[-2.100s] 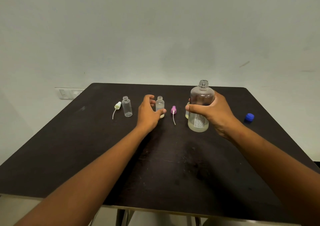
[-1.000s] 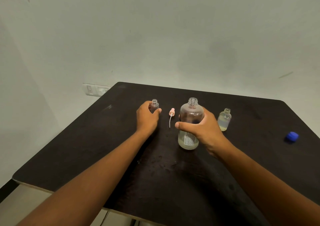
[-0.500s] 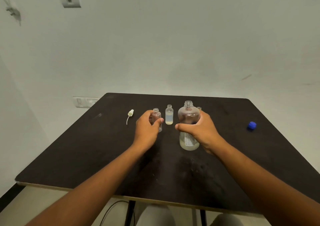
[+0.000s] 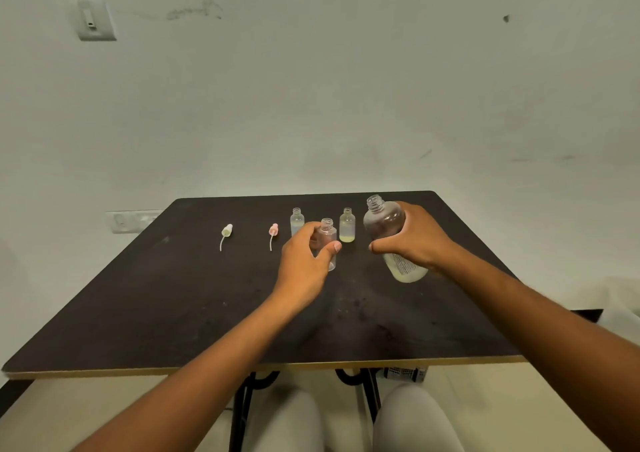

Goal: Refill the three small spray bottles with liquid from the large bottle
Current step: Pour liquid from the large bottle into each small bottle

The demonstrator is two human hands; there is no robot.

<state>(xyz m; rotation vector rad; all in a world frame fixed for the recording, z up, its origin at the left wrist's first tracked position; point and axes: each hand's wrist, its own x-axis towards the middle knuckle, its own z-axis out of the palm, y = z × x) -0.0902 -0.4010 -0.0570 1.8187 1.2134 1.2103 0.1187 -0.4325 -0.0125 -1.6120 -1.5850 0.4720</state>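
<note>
- Both forearms were bare from the bottom edge of the frame up to the wrists; no sleeve showed on either.
- The left hand wore no glove, ring, watch or band that could be made out.
- The right hand was likewise ungloved, with a plain bare wrist.
- A short, unpainted thumbnail showed on the left hand.
- The knees wore pale, light-grey cloth trousers, smooth and unpatterned, seen below the near table edge.

Dark tabletop on black metal legs; pale scuffed wall behind; wall switch high left.
</note>
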